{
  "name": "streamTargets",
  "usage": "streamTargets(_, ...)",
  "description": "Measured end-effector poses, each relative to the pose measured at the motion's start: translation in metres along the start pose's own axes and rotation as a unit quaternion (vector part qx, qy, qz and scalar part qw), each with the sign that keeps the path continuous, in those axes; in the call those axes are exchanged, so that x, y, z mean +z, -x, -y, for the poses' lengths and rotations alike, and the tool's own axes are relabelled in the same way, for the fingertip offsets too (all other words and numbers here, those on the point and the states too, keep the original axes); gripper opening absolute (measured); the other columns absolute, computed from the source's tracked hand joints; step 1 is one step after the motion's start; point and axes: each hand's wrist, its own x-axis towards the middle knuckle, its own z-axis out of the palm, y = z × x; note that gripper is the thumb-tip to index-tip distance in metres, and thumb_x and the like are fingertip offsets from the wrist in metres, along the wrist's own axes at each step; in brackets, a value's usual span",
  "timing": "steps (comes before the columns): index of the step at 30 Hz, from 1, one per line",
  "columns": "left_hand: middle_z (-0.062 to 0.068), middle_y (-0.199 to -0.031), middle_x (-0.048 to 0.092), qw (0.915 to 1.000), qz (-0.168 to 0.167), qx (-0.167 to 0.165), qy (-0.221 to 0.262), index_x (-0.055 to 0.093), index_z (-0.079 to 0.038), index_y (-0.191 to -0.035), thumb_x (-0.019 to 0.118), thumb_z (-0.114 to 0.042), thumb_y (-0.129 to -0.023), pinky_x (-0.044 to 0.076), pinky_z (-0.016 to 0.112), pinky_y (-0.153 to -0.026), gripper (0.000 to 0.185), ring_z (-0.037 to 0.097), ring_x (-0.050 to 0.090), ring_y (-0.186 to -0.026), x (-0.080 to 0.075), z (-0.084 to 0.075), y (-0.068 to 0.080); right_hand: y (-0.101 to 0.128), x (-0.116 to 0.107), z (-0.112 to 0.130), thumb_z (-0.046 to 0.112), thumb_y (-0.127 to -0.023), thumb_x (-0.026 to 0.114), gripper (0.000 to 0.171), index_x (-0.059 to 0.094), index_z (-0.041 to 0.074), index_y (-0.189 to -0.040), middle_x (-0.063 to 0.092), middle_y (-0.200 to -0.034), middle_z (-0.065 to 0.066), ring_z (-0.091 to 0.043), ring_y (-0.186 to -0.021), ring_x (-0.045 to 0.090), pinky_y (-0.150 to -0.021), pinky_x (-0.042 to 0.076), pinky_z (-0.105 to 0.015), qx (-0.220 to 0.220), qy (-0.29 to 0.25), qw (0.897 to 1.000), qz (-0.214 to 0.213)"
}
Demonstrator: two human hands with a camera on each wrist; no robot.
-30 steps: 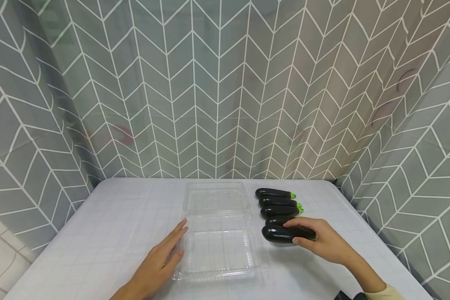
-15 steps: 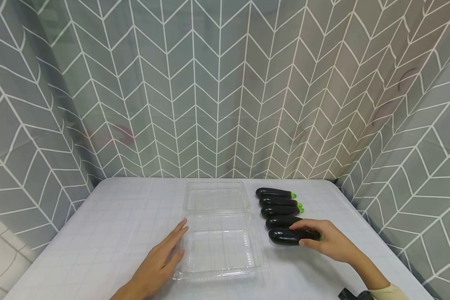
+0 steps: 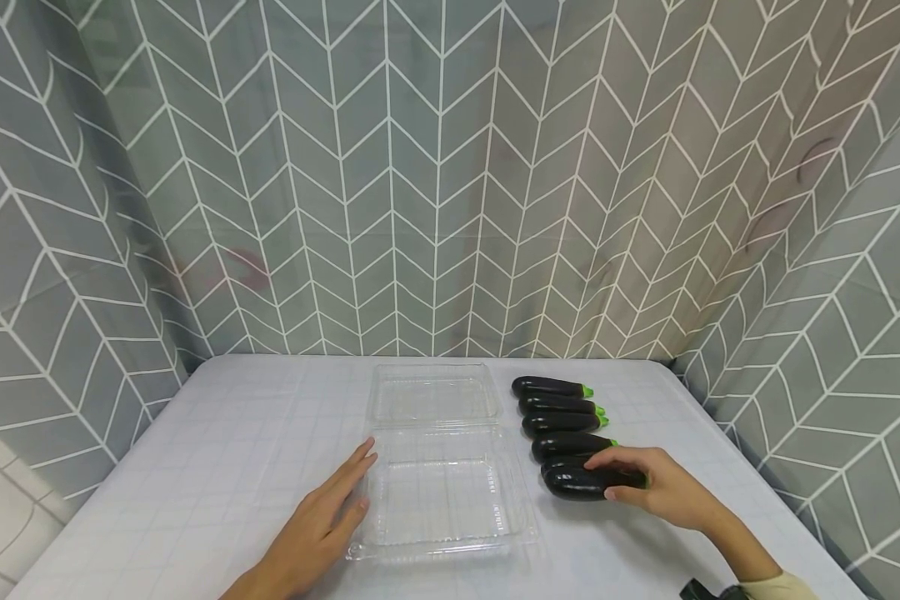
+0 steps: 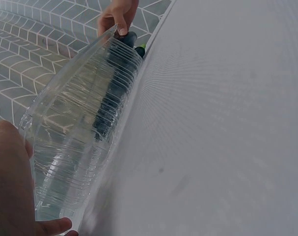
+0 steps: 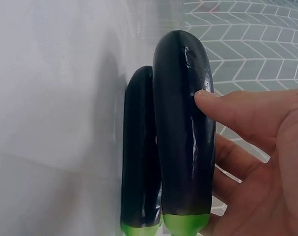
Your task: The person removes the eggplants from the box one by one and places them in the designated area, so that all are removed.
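Observation:
My right hand (image 3: 667, 487) pinches a glossy dark eggplant (image 3: 581, 482) between thumb and fingers, at the near end of a row. In the right wrist view, the held eggplant (image 5: 183, 123) stands out from the table, its green stem end toward the bottom; a second eggplant (image 5: 139, 152) lies close beside it. Several more eggplants (image 3: 558, 422) lie side by side behind. My left hand (image 3: 311, 529), fingers extended, rests along the left edge of a clear plastic clamshell container (image 3: 438, 546). In the left wrist view, its fingers (image 4: 55, 226) are at the container wall (image 4: 70, 103).
The container's lid (image 3: 435, 375) lies folded back toward the far table edge. A white cloth (image 3: 270, 417) covers the table. Grey curtains (image 3: 435, 208) with white chevron lines stand behind and at the sides. A black strap device (image 3: 708, 590) is on the right wrist.
My right hand has moved slightly right and nearer with the held eggplant. The eggplants just behind it show more now, one with its green stem. My left hand and the container have stayed put.

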Motion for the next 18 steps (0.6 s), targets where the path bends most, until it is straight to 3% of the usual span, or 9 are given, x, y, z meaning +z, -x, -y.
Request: streamTargets(18,0.001,-0.152,0.023,0.9999,0.003,-0.01,0.0,0.03,-0.02,-0.147,0.052,-0.015,-0.096,0.015,0.013,-0.105,0.056,0.022,0.029,-0.134,0.0015,0.0015,0.0006,0.0089,0.007,-0.0101,0.006,-0.082,0.07,0.034,0.063,0.013,-0.115,0.062,-0.112,-0.001,-0.02,-0.1,0.059,-0.083,0.048,-0.028,0.01,-0.052,0.998,0.025)
